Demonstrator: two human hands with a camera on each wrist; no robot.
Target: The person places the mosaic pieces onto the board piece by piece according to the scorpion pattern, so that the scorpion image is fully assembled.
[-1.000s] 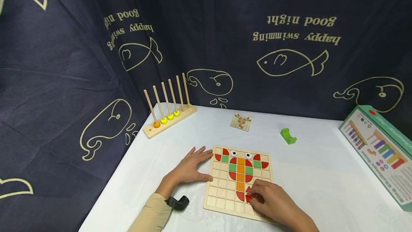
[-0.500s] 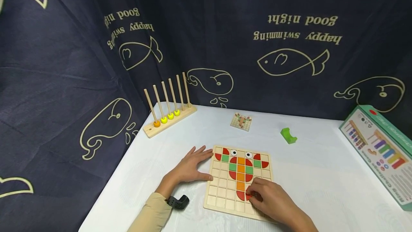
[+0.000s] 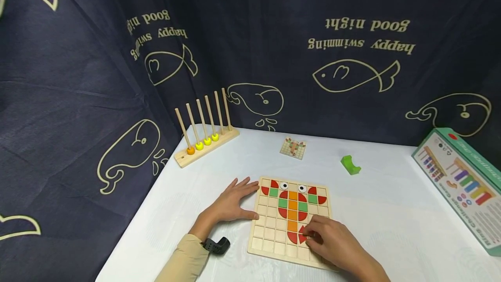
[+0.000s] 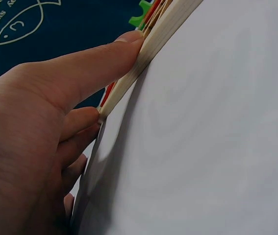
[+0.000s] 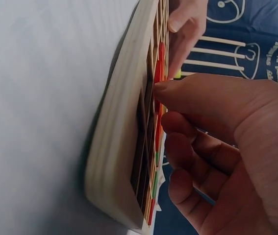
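Observation:
A square wooden grid board (image 3: 268, 234) lies on the table, bearing red quarter-circle pieces, green squares, orange squares and two eye pieces (image 3: 284, 186). My left hand (image 3: 231, 204) rests at its left edge with fingers spread; the left wrist view has the thumb (image 4: 104, 61) against the board's side. Over the lower right of the grid, my right hand (image 3: 332, 238) pinches a red quarter-circle piece (image 3: 302, 238) between thumb and index finger. Another red piece tip (image 3: 302, 229) shows just above it. In the right wrist view the thumb tip presses at the red piece (image 5: 158, 98).
Behind the board lies a small pattern card (image 3: 293, 148) with a matching picture. A green arched block (image 3: 350, 165) is to its right. A peg rack (image 3: 206, 147) with beads stands back left, and a game box (image 3: 458, 190) at the right edge.
The right hand's fingers have shifted slightly at the same spot, and the red pieces by its fingertips show a little differently. The left hand and board stay put.

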